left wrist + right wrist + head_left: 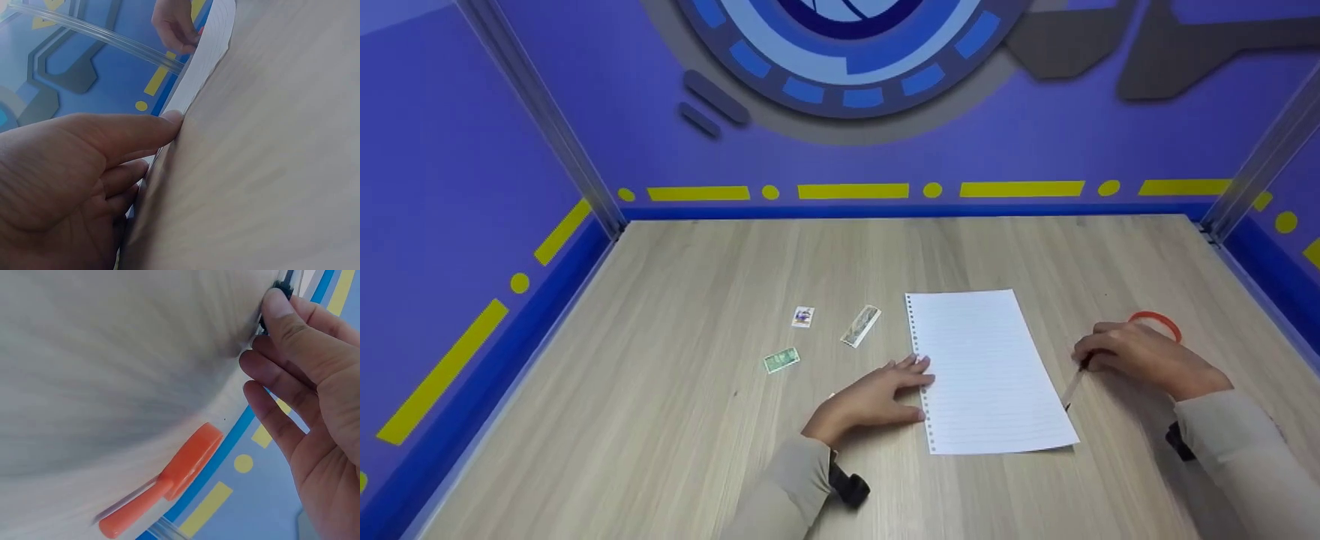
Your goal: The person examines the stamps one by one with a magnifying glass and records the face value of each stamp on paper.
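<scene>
A sheet of white lined paper (986,367) with holes down its left edge lies on the table. My left hand (877,397) rests at that edge, fingers spread and fingertips touching the paper. In the left wrist view, the thumb of the left hand (73,174) lies along the paper's rim. To the right of the sheet, my right hand (1147,360) pinches a slim pen (1075,386) with a clear barrel and dark ends. The pen slants down to the paper's right edge. The right wrist view shows thumb and fingers of the right hand (315,377) around its black part.
A magnifying glass with an orange rim (1159,321) lies beyond the right hand; its orange handle (135,509) shows in the right wrist view. Left of the paper lie a grey stamp (860,326), a green stamp (781,361) and a small white picture stamp (803,316). Blue-purple walls enclose the table.
</scene>
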Demonstrator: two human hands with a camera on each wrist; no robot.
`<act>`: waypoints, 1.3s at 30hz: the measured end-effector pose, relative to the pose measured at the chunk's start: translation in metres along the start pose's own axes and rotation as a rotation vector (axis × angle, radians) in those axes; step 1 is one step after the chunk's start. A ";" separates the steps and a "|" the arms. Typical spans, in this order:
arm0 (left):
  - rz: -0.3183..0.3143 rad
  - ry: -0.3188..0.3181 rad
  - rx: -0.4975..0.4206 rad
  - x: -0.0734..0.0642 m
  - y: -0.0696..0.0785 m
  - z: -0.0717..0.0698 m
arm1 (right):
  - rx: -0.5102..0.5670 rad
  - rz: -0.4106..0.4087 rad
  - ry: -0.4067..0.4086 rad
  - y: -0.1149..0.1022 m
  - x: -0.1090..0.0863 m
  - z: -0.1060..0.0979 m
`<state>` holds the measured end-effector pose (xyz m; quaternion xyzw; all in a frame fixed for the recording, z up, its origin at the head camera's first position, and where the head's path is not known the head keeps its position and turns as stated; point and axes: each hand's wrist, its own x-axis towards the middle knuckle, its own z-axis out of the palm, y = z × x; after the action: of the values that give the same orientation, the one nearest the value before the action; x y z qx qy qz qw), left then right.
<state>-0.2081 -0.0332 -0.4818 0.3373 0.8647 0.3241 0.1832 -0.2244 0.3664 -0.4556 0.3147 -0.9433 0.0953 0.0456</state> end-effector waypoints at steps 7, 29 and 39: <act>-0.020 0.000 -0.005 0.001 -0.002 0.001 | 0.012 -0.033 0.009 0.002 -0.003 0.001; -0.028 -0.016 -0.004 0.003 -0.003 0.002 | 0.014 0.037 0.070 0.011 -0.017 0.002; -0.022 -0.014 0.012 0.003 -0.003 0.002 | 0.113 0.021 0.289 0.009 -0.016 -0.003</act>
<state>-0.2107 -0.0319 -0.4851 0.3309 0.8691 0.3143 0.1908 -0.2175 0.3833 -0.4561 0.2899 -0.9232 0.1931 0.1622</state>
